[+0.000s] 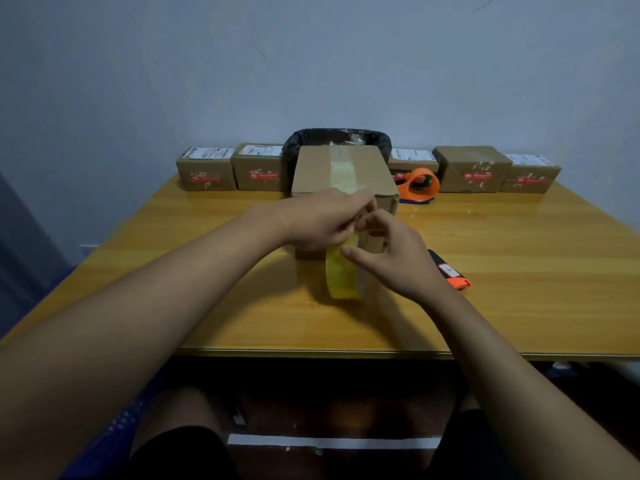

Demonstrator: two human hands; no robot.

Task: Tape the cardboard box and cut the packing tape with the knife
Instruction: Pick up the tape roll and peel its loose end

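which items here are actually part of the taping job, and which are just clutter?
In use:
cardboard box
packing tape roll
knife, beside the right hand
left hand, at the tape on the box edge

Lying about:
orange tape dispenser
five small labelled boxes along the wall
black-lined bin

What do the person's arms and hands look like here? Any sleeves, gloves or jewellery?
Both arms are bare the whole way up the picture, with no sleeves showing. The left hand and right hand wear no gloves, and no watch, ring or wristband can be seen.
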